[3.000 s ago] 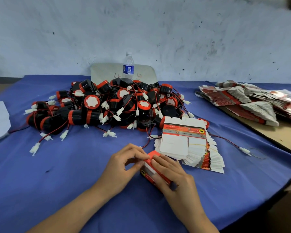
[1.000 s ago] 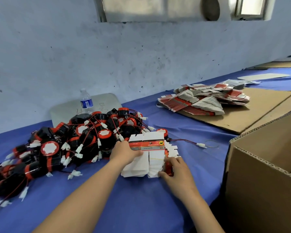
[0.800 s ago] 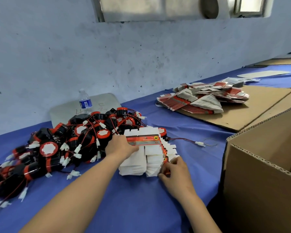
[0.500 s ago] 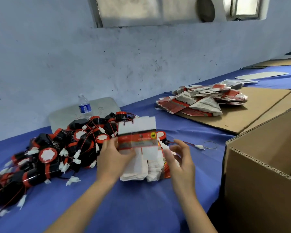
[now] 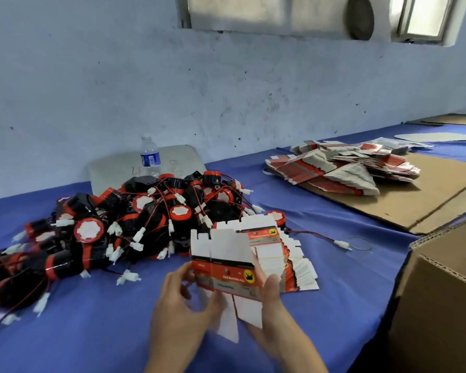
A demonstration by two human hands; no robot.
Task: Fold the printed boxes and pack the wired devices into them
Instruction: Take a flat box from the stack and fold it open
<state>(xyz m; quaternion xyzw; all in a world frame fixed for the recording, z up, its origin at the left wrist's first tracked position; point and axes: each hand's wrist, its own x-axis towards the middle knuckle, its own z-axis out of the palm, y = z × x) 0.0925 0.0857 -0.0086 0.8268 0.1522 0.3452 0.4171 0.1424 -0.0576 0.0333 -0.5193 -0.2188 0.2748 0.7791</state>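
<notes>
A flat printed box (image 5: pixel 223 267) is held above the blue table (image 5: pixel 97 327), gripped at its left edge by the left hand (image 5: pixel 183 310) and at its right edge by the right hand (image 5: pixel 272 313). A red band with a yellow-and-black emblem is seen on it; the small print is too blurred to read. Just behind the box lies a fanned stack of flat boxes (image 5: pixel 293 262). Left of that stack is a heap of wired devices (image 5: pixel 135 222). Behind the heap stands a blue-labelled water bottle (image 5: pixel 150 156).
</notes>
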